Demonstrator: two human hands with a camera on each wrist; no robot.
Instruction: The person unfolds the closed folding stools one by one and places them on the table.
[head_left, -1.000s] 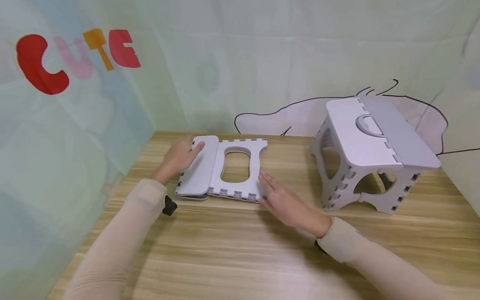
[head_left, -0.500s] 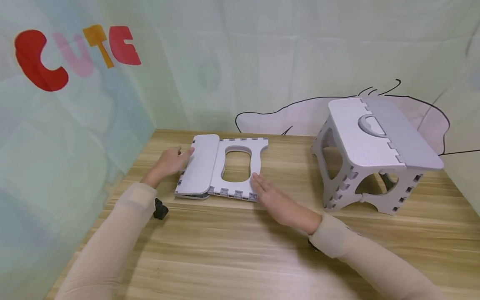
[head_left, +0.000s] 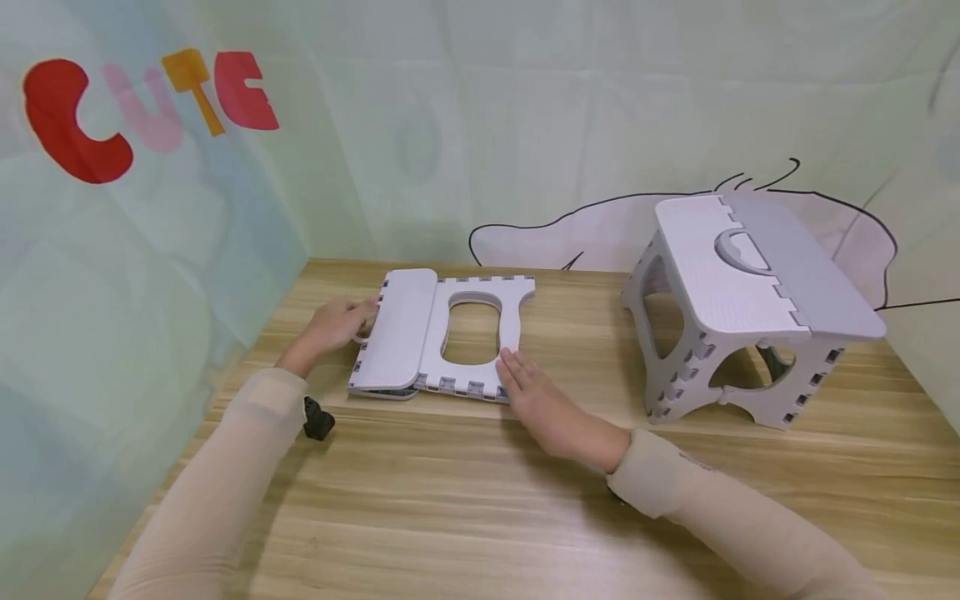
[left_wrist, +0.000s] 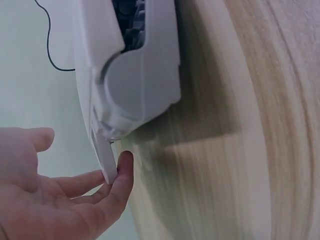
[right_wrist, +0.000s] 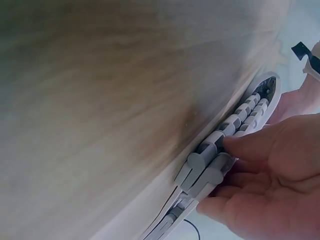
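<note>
A white and grey folding stool (head_left: 401, 333) lies folded flat on the wooden table, its seat part on the left and a leg panel with a large opening on the right. My left hand (head_left: 330, 327) is at its left edge; in the left wrist view, fingers (left_wrist: 120, 185) hook the thin carry handle (left_wrist: 104, 157), with the thumb held apart. My right hand (head_left: 543, 408) rests on the stool's near right corner with fairly straight fingers. In the right wrist view, its thumb (right_wrist: 245, 146) touches the hinged side edge.
A second folding stool (head_left: 731, 275) stands unfolded on the right of the table (head_left: 420, 517). A printed cloth backdrop (head_left: 450, 125) closes off the back and the left side. A black wrist device (head_left: 318, 419) is on my left wrist.
My left hand has slid off the top of the seat, leftward to the handle at its edge. My right hand has shifted slightly left onto the leg panel's corner. The stool stays flat.
</note>
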